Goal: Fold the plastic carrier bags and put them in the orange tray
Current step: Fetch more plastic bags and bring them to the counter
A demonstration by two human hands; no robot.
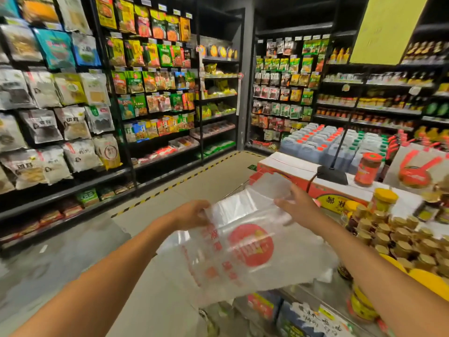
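A clear plastic carrier bag [245,249] with a red round logo and red writing hangs spread in the air in front of me. My left hand [192,212] grips its upper left edge. My right hand [295,203] holds its upper right part, with the fingers over the film where the top folds back. The bag's lower edge hangs loose above boxed goods. No orange tray is in view.
A display table [403,210] on the right carries several gold-lidded jars [386,234], a red jar [367,169] and red-and-white cartons [286,166]. Tall shelves of packets [73,117] line the left and back. Jugs with red caps [315,142] stand behind the table. Floor lies in between.
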